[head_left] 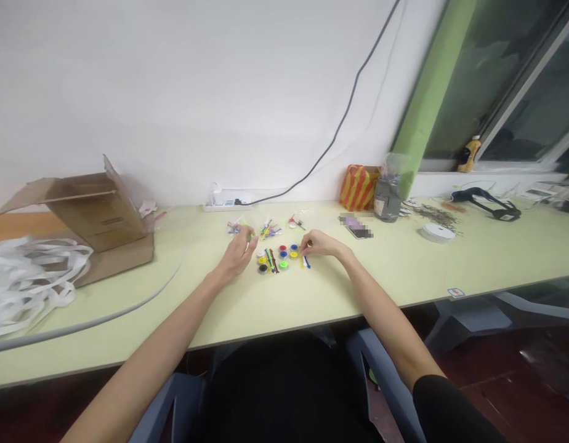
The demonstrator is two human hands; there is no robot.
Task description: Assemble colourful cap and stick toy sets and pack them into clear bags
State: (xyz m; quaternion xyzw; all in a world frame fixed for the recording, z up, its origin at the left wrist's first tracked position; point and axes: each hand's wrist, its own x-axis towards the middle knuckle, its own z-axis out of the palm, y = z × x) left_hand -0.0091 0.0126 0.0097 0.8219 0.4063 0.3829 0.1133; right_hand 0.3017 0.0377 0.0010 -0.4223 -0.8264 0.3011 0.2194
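Note:
My left hand (239, 251) is on the table with its fingers curled; a bit of green shows at its fingertips, too small to name. My right hand (322, 243) reaches down in a pinch at the right end of the small items, and what is between its fingers is hidden. Just below it lie a few thin strips, among them a blue strip (307, 262). Between the hands sit small round pieces in rows: a red one (282, 248), a bright green one (284, 264) and a black one (263, 269). A bundle of thin coloured strips (271, 261) lies among them.
Behind are piles of small coloured pieces (268, 230), a power strip (226, 204) and a phone (357, 226). An open cardboard box (97, 212) and white tape (30, 283) lie left, with a grey cable (127, 309). A white roll (438, 232) sits right.

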